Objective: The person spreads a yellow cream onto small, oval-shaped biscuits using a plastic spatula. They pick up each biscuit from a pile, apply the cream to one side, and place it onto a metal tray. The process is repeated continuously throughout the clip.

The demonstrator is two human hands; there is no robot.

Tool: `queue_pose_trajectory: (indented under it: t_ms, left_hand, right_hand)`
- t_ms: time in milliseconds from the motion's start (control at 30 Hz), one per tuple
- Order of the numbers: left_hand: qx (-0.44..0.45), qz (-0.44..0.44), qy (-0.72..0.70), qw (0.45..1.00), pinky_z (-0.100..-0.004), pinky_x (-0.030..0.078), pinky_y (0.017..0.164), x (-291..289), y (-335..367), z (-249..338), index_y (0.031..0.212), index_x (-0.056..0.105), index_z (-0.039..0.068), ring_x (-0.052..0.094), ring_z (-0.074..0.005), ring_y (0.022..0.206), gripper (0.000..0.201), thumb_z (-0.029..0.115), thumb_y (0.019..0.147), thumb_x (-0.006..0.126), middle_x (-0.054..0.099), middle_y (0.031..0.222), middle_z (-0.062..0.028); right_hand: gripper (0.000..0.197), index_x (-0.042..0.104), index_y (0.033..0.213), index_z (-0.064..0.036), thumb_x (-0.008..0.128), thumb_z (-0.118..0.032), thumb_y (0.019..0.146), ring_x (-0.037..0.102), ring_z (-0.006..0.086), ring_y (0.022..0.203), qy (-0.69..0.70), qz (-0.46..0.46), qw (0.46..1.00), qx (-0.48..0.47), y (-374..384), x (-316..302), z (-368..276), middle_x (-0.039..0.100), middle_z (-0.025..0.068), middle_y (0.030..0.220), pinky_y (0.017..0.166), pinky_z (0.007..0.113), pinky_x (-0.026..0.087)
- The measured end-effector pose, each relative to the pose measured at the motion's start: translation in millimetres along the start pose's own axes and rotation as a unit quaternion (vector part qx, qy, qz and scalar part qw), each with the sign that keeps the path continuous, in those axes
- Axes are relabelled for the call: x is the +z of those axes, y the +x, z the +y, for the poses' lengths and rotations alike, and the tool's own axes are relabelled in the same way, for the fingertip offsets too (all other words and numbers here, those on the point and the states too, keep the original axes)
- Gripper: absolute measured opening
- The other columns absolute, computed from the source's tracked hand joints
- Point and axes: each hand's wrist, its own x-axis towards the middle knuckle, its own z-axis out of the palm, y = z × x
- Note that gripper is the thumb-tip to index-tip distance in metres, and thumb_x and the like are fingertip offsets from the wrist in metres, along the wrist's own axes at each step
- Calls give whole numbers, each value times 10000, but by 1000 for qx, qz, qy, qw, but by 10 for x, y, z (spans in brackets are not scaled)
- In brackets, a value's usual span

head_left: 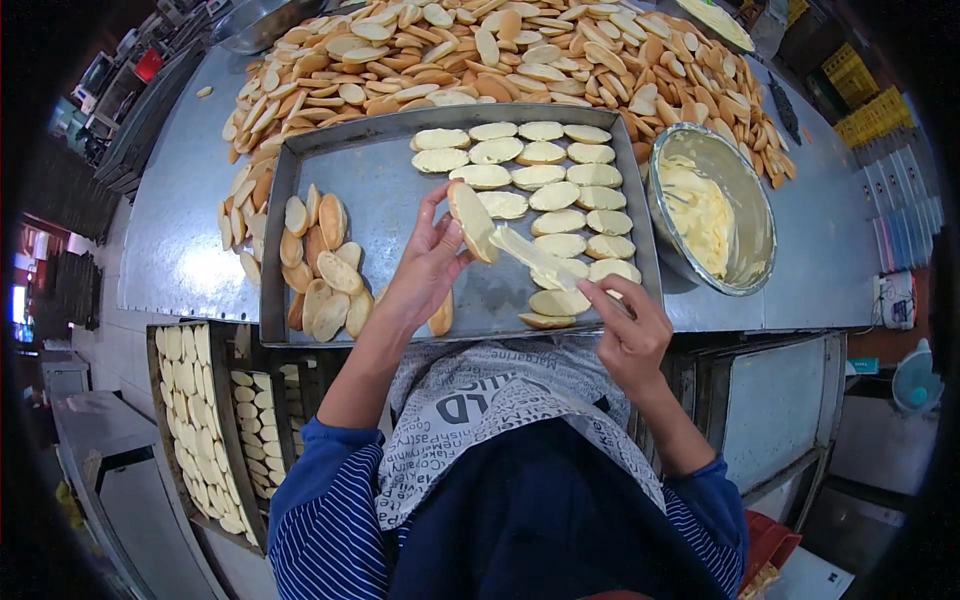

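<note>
My left hand (432, 262) holds an oval bread slice (472, 222) up over the metal tray (340, 140), its pale cut face turned to the right. In my right hand (632, 335) is a spreading knife (530, 255), its blade coated in pale yellow cream and its tip touching the slice's edge. On the tray's right side, rows of cream-covered slices (540, 178) lie flat. A loose heap of plain slices (325, 265) fills its lower left. To the right of the tray stands a metal bowl (762, 240) with cream (695, 210) inside.
A big pile of bread slices (480, 60) covers the table's far part. Another metal bowl (262, 25) sits at the far left. Below the table on the left, a rack holds trays of slices (200, 420). Yellow crates (870, 100) stand at the right.
</note>
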Motion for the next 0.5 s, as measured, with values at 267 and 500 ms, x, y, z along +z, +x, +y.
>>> queue_pose_trajectory:
  t_ms: [267,500]
  left_hand:
    - [-31,60,200,978,-317,431,911,-323,15,9,1246,333,103,510,-181,1064,438,136,893,589,464,1145,-100]
    - [-89,-6,261,961,-294,459,873,-560,288,-87,1128,440,36,540,-142,993,405,89,810,687,515,1085,-80]
  right_hand:
    - [570,716,1032,-142,517,131,573,595,199,695,16,-11,996,90,-156,-10,148,634,51,884,596,285,460]
    - [514,698,1079,-109,519,177,691,557,140,720,27,99,977,186,-253,-160,433,621,77,945,615,245,427]
